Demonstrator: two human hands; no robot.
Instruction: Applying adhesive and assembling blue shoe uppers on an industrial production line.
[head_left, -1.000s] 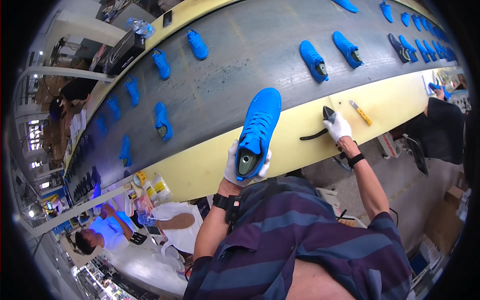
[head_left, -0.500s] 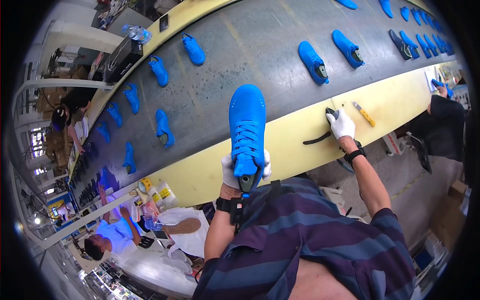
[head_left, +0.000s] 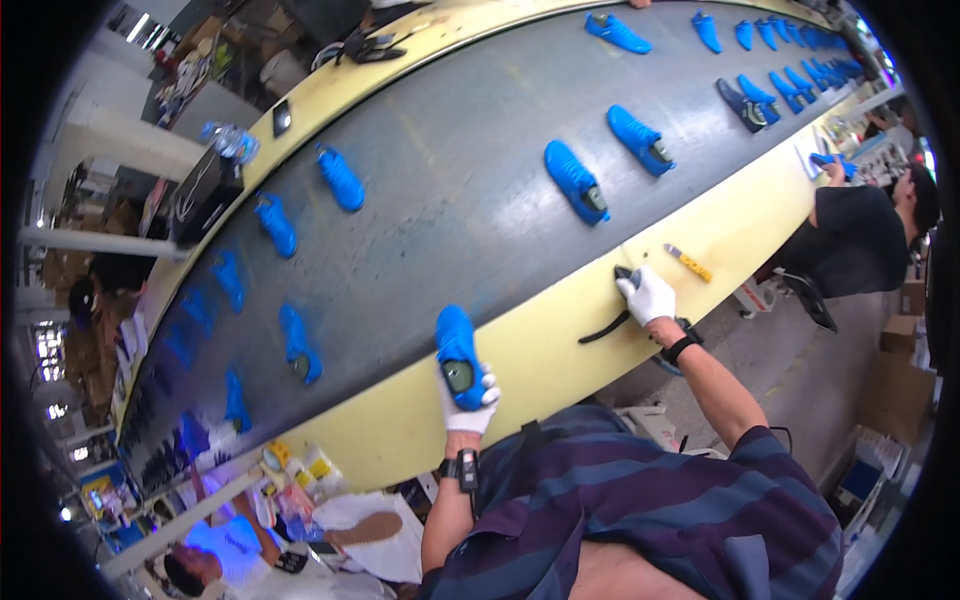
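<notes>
My left hand [head_left: 470,412], in a white glove, grips a blue lace-up sneaker [head_left: 457,335] around its heel. The toe points toward the belt, and the dark insole shows through the collar. The shoe is over the border between the yellow ledge and the dark belt; I cannot tell whether it touches them. My gloved right hand [head_left: 652,297] is on the ledge, fingers closed around a small black object [head_left: 622,272], mostly covered by the hand. Beside it lies a curved black strip [head_left: 604,328]. A yellow utility knife [head_left: 689,263] rests to the right of that hand.
Blue sneakers, such as this one [head_left: 577,182], stand in rows along the dark conveyor belt [head_left: 440,240]. The yellow ledge [head_left: 380,425] runs along its near side. A person in black [head_left: 858,240] works at the right; another in white [head_left: 225,550] sits at lower left.
My left hand has moved the sneaker forward and down, away from my head, and its opening now shows more. My right hand stays on the black object. The view has shifted.
</notes>
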